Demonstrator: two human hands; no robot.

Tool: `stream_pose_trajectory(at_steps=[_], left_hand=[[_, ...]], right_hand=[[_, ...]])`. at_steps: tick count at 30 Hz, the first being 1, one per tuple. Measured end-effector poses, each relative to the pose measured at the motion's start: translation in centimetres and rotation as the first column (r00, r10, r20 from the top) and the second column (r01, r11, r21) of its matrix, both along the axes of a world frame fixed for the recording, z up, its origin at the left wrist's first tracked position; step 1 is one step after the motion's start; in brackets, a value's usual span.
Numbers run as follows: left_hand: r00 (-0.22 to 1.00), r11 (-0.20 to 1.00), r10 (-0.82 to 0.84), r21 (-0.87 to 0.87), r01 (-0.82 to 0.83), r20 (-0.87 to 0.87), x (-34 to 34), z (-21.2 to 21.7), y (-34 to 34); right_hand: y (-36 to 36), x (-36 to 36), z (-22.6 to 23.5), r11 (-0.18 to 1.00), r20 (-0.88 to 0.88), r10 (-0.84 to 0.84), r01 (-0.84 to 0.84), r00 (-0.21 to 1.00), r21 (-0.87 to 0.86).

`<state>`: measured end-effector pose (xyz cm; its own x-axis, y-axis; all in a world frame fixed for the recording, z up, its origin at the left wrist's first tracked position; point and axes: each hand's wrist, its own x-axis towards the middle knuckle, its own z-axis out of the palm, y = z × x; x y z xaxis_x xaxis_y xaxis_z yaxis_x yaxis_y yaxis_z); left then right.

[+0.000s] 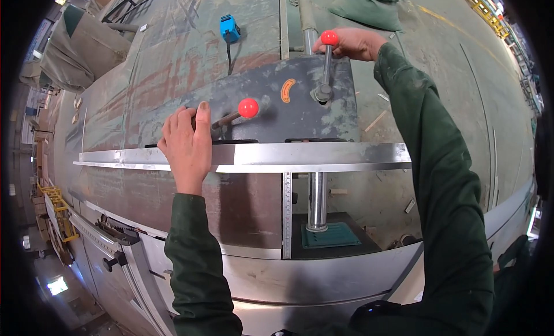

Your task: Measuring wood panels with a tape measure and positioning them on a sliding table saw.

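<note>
Left hand: here it is, the bare left hand (187, 142) between nine and ten o'clock, fingers bent over the long silver metal rail (288, 153), thumb pointing to twelve; whether it grips the rail, I cannot tell
Right hand: up at one o'clock, the bare right hand (356, 43), fingers curled at the far edge of the broad dark-grey scuffed plate (265, 114); its exact grip is hidden
Plate: right there at twelve o'clock, directly beyond the rail, with a curved orange label (288, 90) on top
Levers: two in play, a metal lever with a red ball knob (248, 108) at eleven, just beside the left hand, and an upright metal lever with a red ball knob (329, 38) at one, overlapping the right hand in view
Post: down between four and five, a shiny steel cylinder (317, 203) standing on a flat green base (330, 238)
Sleeves: dark green, the left (199, 261) entering at seven, the right (456, 197) at five
</note>
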<state>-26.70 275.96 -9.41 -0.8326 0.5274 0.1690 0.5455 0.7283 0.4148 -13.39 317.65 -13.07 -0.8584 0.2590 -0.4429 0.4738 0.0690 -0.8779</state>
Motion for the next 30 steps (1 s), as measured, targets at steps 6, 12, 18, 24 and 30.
stream_pose_trajectory(at_steps=[6, 12, 18, 24, 30], left_hand=[[0.999, 1.0, -0.027, 0.002, 0.027, 0.021, 0.0, 0.3, 0.2], [1.0, 1.0, -0.015, 0.011, 0.015, 0.026, 0.2, 0.4, 0.3], [0.999, 0.998, -0.041, -0.037, 0.042, 0.03, -0.1, 0.5, 0.5], [0.997, 0.998, -0.062, -0.016, 0.063, 0.039, 0.0, 0.3, 0.5], [0.993, 0.998, -0.037, 0.048, 0.042, -0.114, 0.0, -0.5, -0.5]], right_hand=[[-1.1, -1.7, -1.5, 0.835, 0.031, 0.019, -0.033, 0.999, 0.549], [1.3, -0.5, -0.5, 0.998, 0.122, -0.051, 0.045, 0.991, 0.051], [0.2, -0.9, -1.9, 0.985, 0.114, 0.023, -0.042, 0.993, 0.168], [-1.8, -1.5, -0.3, 0.765, 0.16, -0.1, -0.027, 0.982, 0.643], [-2.4, 0.2, -1.1, 0.961, 0.047, -0.196, 0.182, 0.98, 0.206]])
